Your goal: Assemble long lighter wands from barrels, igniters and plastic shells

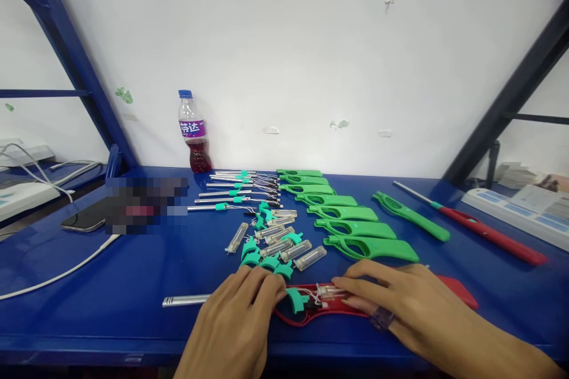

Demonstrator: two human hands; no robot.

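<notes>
Along the table's front edge lies an opened red long-nosed lighter [306,317], its silver tube [185,301] pointing left. Fingers of my left hand [237,314] close over the front of the shell where the tube enters. My right hand [400,302] grips the handle end, fingertips against a clear fuel tank [331,291] in the shell. Between my hands, a teal trigger [296,301], thin white wires and a black part show inside the shell. Just beyond are loose clear fuel tanks [310,258] and teal triggers [284,270].
Several green lighter shells [371,247] lie in a column behind my right hand, with metal tubes [213,208] to their left. One green shell [411,216] and a red lighter [489,231] rest further right. A bottle [193,133], phone [84,220], cable [66,272] and power strip [520,213] surround them.
</notes>
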